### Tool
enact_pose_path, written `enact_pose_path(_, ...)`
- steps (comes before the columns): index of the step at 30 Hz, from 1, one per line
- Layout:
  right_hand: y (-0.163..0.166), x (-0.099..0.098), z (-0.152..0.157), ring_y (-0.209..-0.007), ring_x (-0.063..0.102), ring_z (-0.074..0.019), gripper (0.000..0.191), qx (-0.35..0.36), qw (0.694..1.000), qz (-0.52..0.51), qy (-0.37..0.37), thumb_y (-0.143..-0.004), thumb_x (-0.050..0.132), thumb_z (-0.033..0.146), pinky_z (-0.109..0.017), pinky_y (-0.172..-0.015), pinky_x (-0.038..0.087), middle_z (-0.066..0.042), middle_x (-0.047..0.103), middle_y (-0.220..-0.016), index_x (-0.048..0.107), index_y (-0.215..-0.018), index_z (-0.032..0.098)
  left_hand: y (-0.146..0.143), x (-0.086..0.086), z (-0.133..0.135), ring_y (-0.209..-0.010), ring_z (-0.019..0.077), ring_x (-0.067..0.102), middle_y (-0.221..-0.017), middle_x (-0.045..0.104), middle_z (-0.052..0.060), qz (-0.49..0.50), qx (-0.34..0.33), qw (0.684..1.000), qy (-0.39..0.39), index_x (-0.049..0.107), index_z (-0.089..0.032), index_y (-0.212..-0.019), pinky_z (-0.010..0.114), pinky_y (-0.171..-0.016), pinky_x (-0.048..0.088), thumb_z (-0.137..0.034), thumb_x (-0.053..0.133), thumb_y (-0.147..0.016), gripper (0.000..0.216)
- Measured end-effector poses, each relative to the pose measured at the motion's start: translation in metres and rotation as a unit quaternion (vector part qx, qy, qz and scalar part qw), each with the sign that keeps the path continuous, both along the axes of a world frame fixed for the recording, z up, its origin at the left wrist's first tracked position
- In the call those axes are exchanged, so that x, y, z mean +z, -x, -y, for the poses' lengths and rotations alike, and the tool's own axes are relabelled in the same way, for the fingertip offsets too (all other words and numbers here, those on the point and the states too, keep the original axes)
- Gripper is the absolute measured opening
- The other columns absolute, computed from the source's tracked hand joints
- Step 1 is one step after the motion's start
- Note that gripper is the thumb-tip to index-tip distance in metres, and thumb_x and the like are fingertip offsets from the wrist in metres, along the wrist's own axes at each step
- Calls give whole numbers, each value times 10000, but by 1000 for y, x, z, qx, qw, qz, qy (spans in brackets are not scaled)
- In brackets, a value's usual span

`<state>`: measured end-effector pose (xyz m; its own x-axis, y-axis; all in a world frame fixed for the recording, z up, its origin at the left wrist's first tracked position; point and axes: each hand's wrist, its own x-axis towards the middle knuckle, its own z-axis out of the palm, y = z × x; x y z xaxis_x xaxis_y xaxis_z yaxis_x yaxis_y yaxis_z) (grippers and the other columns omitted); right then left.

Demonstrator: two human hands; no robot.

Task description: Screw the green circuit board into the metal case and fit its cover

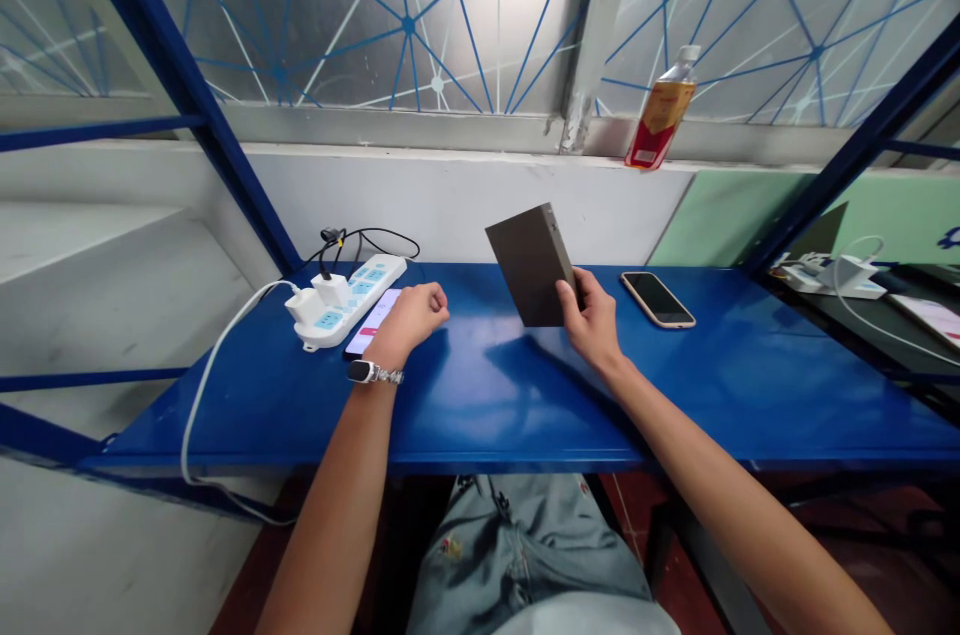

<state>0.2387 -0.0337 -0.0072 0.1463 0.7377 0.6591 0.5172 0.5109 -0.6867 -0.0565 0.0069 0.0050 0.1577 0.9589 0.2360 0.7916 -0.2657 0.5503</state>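
Observation:
My right hand [594, 320] grips a flat, dark grey-brown box [527, 265] by its lower right edge. The box is tilted and held up above the blue table [480, 415], with its broad plain face showing. My left hand [416, 315] is closed, its fingers curled in, and nothing shows in it. A wristwatch [364, 372] is on that wrist. Partly hidden behind the left hand lies a phone [373, 323] with a lit screen. To the right of my right hand lies another phone [658, 299] with a dark screen and a light-coloured edge.
A white power strip [351, 300] with plugs and cables stands at the left of the table. Its white cable [196, 405] hangs over the front edge. A drink bottle [663, 110] leans on the window ledge. Blue metal posts [217, 155] rise at both sides.

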Motion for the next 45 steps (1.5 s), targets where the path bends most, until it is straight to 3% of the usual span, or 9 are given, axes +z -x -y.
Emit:
enact_pose_path(3, -2, 1, 5, -810, 711, -240, 424, 6, 989, 146, -24, -995, 531, 471, -344, -760, 542, -107, 772, -1053, 633, -1296, 189, 0, 1, -2, -720, 188, 671, -750, 719, 40, 75, -7, 996, -41, 683, -194, -803, 284, -697, 507, -208, 635, -784, 53)
enact_pose_path(8, 8, -1, 11, -1105, 710, -285, 430, 77, 951, 301, 10, -1029, 473, 418, -388, -932, 539, -101, 727, -1308, 590, -1409, 255, 7, 9, -2, -795, 195, 690, -867, 761, 69, 140, 43, 980, -132, 741, -170, -924, 305, -809, 540, -263, 605, -879, 171)
enact_pose_path(17, 27, -8, 3, -1288, 655, -268, 401, 165, 923, 348, 3, -1037, 495, 370, -465, -1182, 425, -53, 669, -1427, 633, -1407, 297, -7, 15, 5, -975, 210, 679, -1045, 755, 90, 180, 22, 962, -203, 799, -182, -997, 329, -907, 536, -293, 605, -944, 229)
enact_pose_path(28, 32, -28, -11, -1321, 638, -247, 341, 156, 904, 399, 9, -1020, 490, 202, -403, -1082, 517, -65, 717, -1355, 692, -1290, 255, -30, 3, 4, -879, 244, 729, -925, 795, 106, 356, -48, 932, -49, 796, -158, -911, 368, -856, 569, -381, 805, -770, 264)
enact_pose_path(33, 34, -13, -2, -1194, 687, -254, 308, 113, 928, 353, 25, -972, 521, 238, -374, -976, 547, -86, 747, -1270, 689, -1230, 232, -39, 4, 6, -779, 214, 694, -823, 775, 80, 370, -48, 928, -22, 795, -155, -858, 349, -807, 555, -398, 807, -752, 265)
enact_pose_path(36, 11, 2, -3, -1071, 689, -272, 233, -59, 957, 271, 86, -932, 527, 281, -361, -814, 542, -96, 758, -1088, 696, -1088, 238, -41, 4, 7, -729, 194, 664, -771, 752, 65, 380, -45, 924, -10, 793, -154, -838, 334, -778, 545, -411, 805, -749, 272)
enact_pose_path(38, -13, 8, -7, -954, 698, -287, 244, -155, 938, 248, 184, -902, 571, 382, -366, -739, 513, -112, 744, -1042, 679, -1057, 228, -43, 3, 8, -713, 185, 651, -753, 740, 60, 386, -49, 921, -4, 789, -154, -827, 326, -763, 539, -430, 809, -748, 287)
enact_pose_path(42, -56, 2, -17, -903, 703, -334, 396, -156, 863, 280, 390, -789, 682, 566, -392, -725, 488, -138, 742, -949, 681, -953, 207, -46, -2, 7, -705, 174, 638, -748, 728, 55, 400, -59, 915, 6, 780, -151, -826, 316, -748, 528, -444, 820, -744, 307)
enact_pose_path(45, -65, -6, -22, -879, 698, -320, 326, -142, 850, 290, 416, -767, 699, 533, -381, -719, 472, -135, 733, -911, 693, -825, 212, -47, -5, 5, -715, 170, 639, -765, 734, 57, 414, -65, 908, 18, 779, -149, -844, 315, -764, 528, -444, 821, -747, 313)
